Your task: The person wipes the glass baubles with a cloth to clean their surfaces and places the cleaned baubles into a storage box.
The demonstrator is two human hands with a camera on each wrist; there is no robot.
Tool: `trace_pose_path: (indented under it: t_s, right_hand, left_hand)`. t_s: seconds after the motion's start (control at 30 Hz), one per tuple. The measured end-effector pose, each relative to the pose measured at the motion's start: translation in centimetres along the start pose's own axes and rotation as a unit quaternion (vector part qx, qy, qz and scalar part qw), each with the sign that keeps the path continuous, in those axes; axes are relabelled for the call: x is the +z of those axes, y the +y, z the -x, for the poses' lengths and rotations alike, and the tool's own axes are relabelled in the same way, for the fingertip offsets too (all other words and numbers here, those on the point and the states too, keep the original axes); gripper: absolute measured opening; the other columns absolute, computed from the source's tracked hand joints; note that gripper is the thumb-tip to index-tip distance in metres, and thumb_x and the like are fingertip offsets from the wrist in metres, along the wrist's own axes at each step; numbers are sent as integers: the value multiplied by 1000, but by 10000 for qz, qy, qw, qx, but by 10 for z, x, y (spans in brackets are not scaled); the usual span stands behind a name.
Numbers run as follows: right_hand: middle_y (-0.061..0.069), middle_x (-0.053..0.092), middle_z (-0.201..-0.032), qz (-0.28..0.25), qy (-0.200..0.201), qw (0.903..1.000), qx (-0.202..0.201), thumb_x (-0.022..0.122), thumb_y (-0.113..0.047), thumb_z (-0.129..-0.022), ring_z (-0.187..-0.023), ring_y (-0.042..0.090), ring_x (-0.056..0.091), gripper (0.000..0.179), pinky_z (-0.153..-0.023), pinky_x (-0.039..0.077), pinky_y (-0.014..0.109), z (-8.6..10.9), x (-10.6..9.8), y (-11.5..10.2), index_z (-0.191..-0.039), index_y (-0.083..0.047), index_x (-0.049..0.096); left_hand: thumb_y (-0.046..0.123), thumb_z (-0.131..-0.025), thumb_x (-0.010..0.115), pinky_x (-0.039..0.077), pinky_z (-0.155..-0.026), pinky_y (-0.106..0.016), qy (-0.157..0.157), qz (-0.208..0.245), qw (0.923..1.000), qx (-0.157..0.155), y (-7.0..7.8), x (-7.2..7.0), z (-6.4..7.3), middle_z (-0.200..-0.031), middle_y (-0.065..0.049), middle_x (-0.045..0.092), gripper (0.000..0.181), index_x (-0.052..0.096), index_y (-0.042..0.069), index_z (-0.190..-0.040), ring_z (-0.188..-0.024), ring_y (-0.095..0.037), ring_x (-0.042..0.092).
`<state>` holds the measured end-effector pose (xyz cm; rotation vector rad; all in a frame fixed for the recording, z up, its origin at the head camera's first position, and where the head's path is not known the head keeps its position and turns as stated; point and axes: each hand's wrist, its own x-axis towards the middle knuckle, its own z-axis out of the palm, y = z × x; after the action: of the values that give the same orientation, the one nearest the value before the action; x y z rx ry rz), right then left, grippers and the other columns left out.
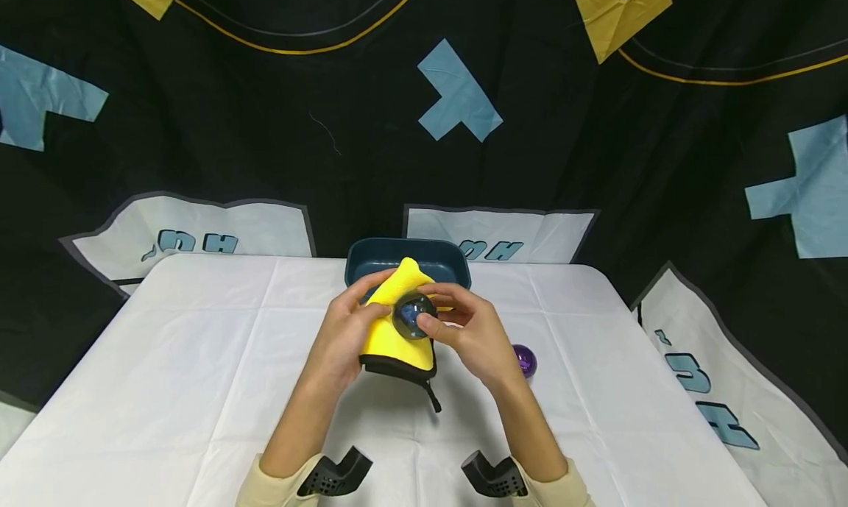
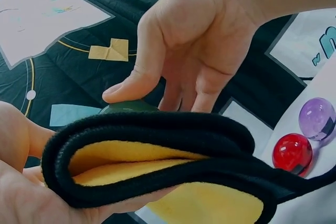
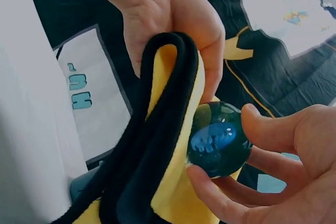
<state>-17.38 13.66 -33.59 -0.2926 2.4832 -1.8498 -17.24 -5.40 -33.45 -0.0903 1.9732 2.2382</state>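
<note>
A folded yellow cloth [image 1: 397, 349] with black edging and a loop hangs over the table, gripped along its side by my left hand [image 1: 344, 338]. My right hand [image 1: 473, 334] pinches a dark, see-through ball [image 1: 409, 316] between thumb and fingers. That ball [image 3: 220, 140] lies against the yellow face of the cloth, as the right wrist view shows. From the left wrist view, the black-edged folds of the cloth [image 2: 152, 121] cover most of the ball and part of the right hand.
Behind the hands stands a dark blue basin [image 1: 354, 260] at the table's far edge. A purple ball [image 1: 525, 360] sits on the white tablecloth [image 1: 218, 389] beside my right forearm. The left wrist view also shows a red ball [image 2: 292, 153] near it.
</note>
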Motion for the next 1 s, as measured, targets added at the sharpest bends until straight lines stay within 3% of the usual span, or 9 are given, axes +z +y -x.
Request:
trace_pose_path:
  t_s: [0.27, 0.4, 0.7, 0.87, 1.0]
  right_hand:
    - [9, 66, -132, -45, -534, 9985, -126, 81, -6, -80, -119, 32, 64, 58, -92, 59, 42, 2, -7, 0, -134, -19, 66]
    - [10, 68, -128, 78, -397, 9991, -118, 81, -4, -78, -112, 30, 68, 58, -89, 60, 39, 2, -7, 0, -132, -19, 68]
    - [11, 74, -107, 58, -202, 9980, 597, 85, -23, -80, -89, 22, 74, 53, -91, 57, 42, -2, -5, 4, -130, -15, 68]
    - [13, 76, -96, -183, -475, 9969, 593, 80, -25, -86, -81, 25, 75, 50, -88, 60, 40, -4, -6, 7, -131, -6, 66]
    - [13, 75, -99, -214, -583, 9964, 585, 78, -28, -89, -80, 24, 73, 46, -82, 62, 39, -5, -6, 8, -127, -5, 68]
  left_hand:
    - [9, -97, 53, 58, -88, -34, 42, -11, 10000, -9, 0, -1, 0, -147, -8, 40, 48, 60, 34, -138, -120, -33, 52]
    - [8, -97, 53, 58, -87, -33, -25, 23, 10000, 10, 0, -1, 0, -146, -9, 41, 49, 61, 33, -138, -118, -33, 53]
    - [9, -97, 53, 57, -86, -32, 29, -43, 10000, 0, 1, -2, 1, -145, -9, 41, 48, 61, 34, -137, -118, -32, 53]
    - [10, -96, 53, 56, -87, -31, 23, -60, 10000, 17, 1, -3, 1, -146, -8, 41, 48, 62, 34, -137, -118, -32, 52]
    - [11, -96, 54, 57, -87, -32, 53, -66, 10000, 0, 1, -3, 1, -145, -8, 41, 47, 62, 34, -136, -119, -32, 51]
